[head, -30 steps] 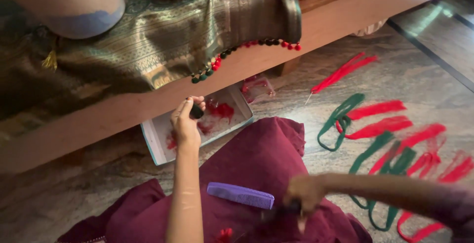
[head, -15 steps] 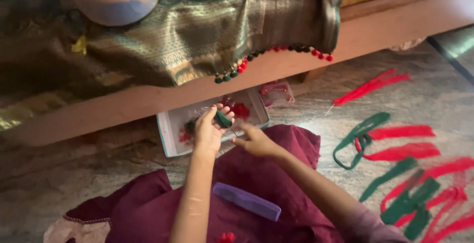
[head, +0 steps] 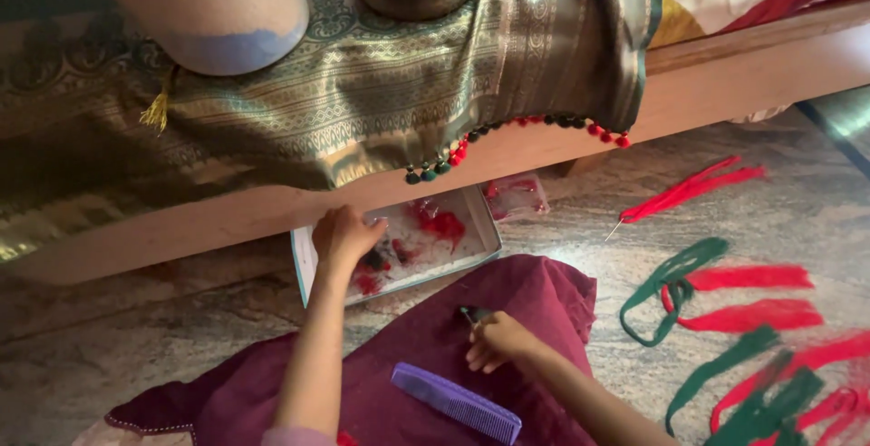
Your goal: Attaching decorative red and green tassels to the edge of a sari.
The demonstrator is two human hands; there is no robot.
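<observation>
Now the left hand (head: 344,236) reaches into the tray (head: 471,219) under the bed, fingers curled over red thread. Right hand (head: 494,342) pinches a dark tassel (head: 471,315) on the cloth (head: 426,337); it seems light, soft, best held at its top.

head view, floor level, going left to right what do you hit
left hand in the shallow white tray → purple comb on the maroon cloth → right hand holding a small dark thing → red thread bundle → red and green thread strips
</observation>
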